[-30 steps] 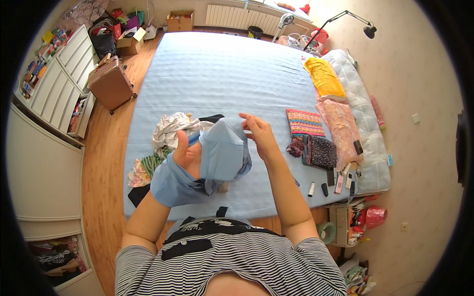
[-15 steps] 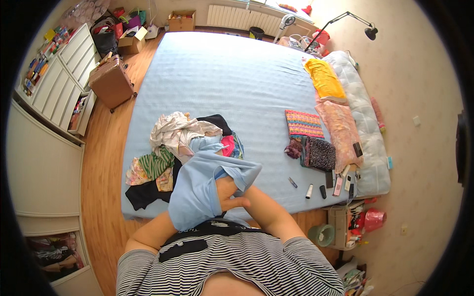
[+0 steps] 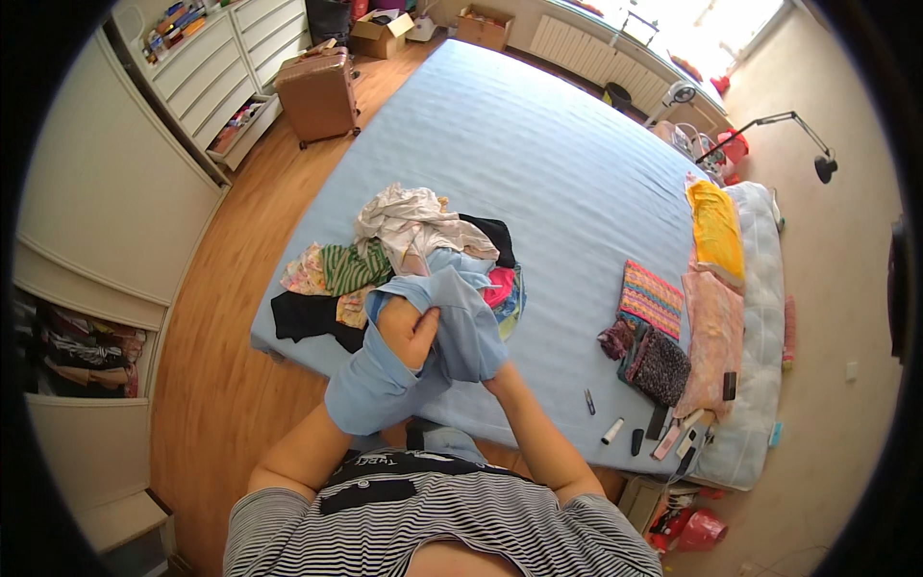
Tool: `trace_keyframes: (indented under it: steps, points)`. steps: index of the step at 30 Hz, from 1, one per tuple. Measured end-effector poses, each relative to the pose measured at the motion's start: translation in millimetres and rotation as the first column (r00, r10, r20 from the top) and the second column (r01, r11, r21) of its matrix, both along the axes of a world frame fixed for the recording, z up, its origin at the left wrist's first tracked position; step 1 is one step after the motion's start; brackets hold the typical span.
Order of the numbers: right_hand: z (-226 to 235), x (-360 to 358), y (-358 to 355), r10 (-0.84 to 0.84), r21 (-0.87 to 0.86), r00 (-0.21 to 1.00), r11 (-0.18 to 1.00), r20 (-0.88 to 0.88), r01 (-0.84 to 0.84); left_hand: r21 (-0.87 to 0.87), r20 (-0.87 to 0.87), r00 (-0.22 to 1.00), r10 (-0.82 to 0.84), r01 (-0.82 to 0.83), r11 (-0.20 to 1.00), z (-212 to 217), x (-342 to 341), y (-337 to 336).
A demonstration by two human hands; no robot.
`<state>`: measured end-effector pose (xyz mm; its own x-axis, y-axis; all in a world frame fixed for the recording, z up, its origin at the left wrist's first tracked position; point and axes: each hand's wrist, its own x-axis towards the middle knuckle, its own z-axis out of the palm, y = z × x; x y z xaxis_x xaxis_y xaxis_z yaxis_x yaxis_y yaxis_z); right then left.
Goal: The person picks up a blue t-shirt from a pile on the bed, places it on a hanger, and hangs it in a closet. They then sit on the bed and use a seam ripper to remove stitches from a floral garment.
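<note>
A black garment (image 3: 312, 318) is lying on the bed (image 3: 567, 163) as, to its right, a light-blue garment (image 3: 466, 322) is hanging over the near edge, slanting lengthwise from lower left to upper right, its lower end pointing toward the person. The left hand (image 3: 411, 337) is bending its fingers against the cloth, grip unclear; the right hand (image 3: 495, 380) is hiding mostly behind folds, its hold impossible to tell.

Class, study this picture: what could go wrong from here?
The left hand reaches through the light blue garment, so the cloth might twist or snag. The black cloth lies by the bed's near edge and could slide off. The small white tube, also near that edge, might roll off if bumped.
</note>
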<state>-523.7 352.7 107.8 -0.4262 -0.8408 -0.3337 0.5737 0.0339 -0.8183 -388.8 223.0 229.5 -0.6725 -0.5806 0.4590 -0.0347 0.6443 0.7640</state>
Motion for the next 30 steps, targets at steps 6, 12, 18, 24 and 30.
trace_keyframes:
  steps: [6, 12, 18, 24, 30]
  points:
    - [-7, -49, 92, -0.039, -0.074, 0.967, 0.996, 0.252, 0.059, 0.49, -0.21, 0.976, 0.06, 0.052, 0.87, -9, 50, -7]
    - [47, -52, 117, -0.499, -0.205, 0.857, 0.832, 0.126, 0.515, 0.579, -0.39, 0.92, 0.037, 0.214, 0.787, 2, 122, -10]
    - [48, -23, 92, -0.481, -0.176, 0.872, 0.87, -0.094, 0.461, 0.678, -0.491, 0.869, 0.067, 0.333, 0.656, 20, 224, -16]
    - [63, 88, 17, -0.413, -0.106, 0.842, 0.909, -0.347, 0.402, 0.706, -0.55, 0.833, 0.052, 0.432, 0.561, 33, 328, -32]
    - [48, 150, -35, -0.298, -0.087, 0.823, 0.952, -0.483, 0.293, 0.76, -0.564, 0.818, 0.114, 0.46, 0.459, 55, 405, -39]
